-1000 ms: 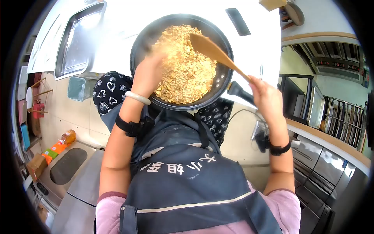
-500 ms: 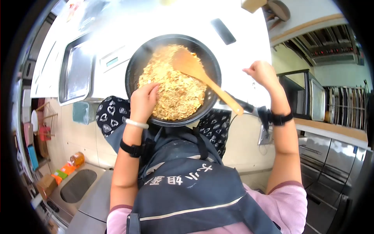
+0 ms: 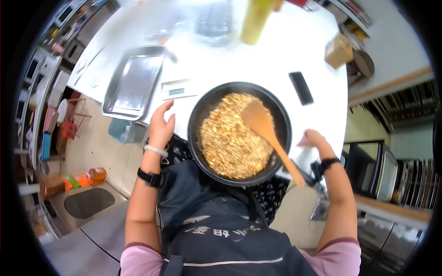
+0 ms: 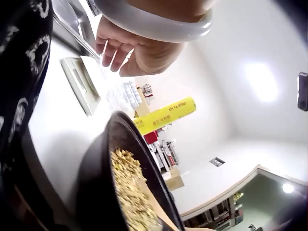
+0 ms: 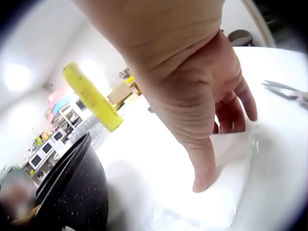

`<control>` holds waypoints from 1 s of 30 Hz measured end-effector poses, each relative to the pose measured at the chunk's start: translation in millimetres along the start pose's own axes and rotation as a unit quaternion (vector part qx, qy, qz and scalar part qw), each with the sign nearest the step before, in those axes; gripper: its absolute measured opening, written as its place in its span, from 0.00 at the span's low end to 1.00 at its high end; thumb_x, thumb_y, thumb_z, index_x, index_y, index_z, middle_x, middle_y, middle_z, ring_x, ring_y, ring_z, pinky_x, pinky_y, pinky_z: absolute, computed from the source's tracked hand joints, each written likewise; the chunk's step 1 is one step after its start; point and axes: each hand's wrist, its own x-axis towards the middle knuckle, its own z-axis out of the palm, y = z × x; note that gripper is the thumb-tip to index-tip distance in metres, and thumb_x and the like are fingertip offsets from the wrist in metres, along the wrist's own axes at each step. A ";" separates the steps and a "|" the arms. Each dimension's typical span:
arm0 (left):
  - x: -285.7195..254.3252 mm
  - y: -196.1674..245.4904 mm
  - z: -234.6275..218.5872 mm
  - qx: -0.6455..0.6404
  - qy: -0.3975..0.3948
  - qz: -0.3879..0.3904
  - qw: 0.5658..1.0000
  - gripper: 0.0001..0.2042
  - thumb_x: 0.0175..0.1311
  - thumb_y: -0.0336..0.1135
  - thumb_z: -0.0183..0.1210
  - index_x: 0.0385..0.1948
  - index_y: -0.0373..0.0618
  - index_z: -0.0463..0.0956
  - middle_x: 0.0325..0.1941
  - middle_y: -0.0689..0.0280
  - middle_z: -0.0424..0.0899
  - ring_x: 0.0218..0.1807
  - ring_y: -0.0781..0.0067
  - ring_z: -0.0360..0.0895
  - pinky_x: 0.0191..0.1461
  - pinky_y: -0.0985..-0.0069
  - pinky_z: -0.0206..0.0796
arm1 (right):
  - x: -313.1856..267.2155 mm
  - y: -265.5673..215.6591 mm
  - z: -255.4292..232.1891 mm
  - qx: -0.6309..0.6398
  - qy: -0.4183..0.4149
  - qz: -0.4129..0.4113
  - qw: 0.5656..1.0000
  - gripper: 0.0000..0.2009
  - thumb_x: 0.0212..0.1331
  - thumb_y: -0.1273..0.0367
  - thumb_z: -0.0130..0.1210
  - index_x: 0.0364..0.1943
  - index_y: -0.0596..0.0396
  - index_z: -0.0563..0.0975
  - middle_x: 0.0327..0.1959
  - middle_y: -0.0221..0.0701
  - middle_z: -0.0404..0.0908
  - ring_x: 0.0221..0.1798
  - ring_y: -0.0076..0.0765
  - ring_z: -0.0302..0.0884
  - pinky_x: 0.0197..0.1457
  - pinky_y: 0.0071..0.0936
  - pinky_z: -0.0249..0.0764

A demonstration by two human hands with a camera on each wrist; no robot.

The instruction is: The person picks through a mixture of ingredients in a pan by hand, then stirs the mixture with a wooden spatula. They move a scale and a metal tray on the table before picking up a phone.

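A black pan holds a golden flaky mixture. Across it lies a wooden spatula, untouched, its handle over the right rim. The left hand hovers left of the pan, below a white scale; its fingers are loosely spread and hold nothing. Right of the pan, the right hand is low at the tabletop. In the right wrist view its thumb lies before a thin white sheet and its curled fingers go behind the sheet's edge, which hides their tips.
A metal tray stands at the left, a dark phone at the right. Farther back are a yellow roll and a cardboard box. Scissors lie beyond the right hand. A bin is below the tray.
The right hand has let go of the spatula, which now rests in the pan, and has come down to the table. The left hand has moved out from over the mixture to the left.
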 end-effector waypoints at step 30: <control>117.2 -98.8 29.8 -0.206 -0.032 -0.343 0.916 0.11 0.52 0.28 0.60 0.33 0.28 0.76 0.32 0.55 0.81 0.34 0.65 0.80 0.37 0.69 0.70 | 17.9 -3.6 -45.5 0.116 0.074 -0.022 0.990 0.18 0.44 0.70 0.56 0.43 0.64 0.74 0.35 0.42 0.78 0.38 0.40 0.76 0.44 0.31 0.71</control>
